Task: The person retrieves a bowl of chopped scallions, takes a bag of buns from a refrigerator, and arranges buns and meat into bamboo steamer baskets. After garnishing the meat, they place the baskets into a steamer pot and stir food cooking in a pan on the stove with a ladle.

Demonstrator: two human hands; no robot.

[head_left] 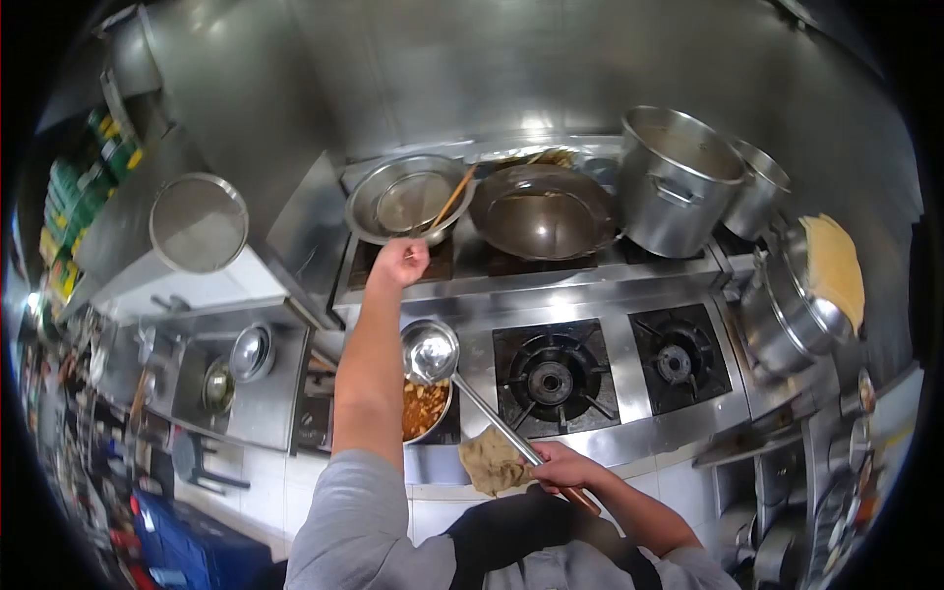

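Observation:
My left hand (404, 262) is stretched forward to the near rim of a wide metal bowl (359, 211) at the back of the stove. Its fingers are curled closed, and whatever they may hold is too small to make out. A sieve (413, 202) and a wooden stick (454, 195) rest in that bowl. My right hand (562, 466) grips the handle of a large steel ladle (431, 352). A beige cloth (492, 462) hangs beside the same hand. The ladle's bowl is over a pan of chunky reddish-brown food (425, 408), partly hidden by my left arm.
Right of the bowl stands a dark wok (541, 216) with liquid, then tall steel pots (669, 187). Two burners (551, 377) lie in front. A sink (261, 403) and hanging strainer (199, 223) are left; a pot (787, 305) with a yellowish cloth (834, 270) is right.

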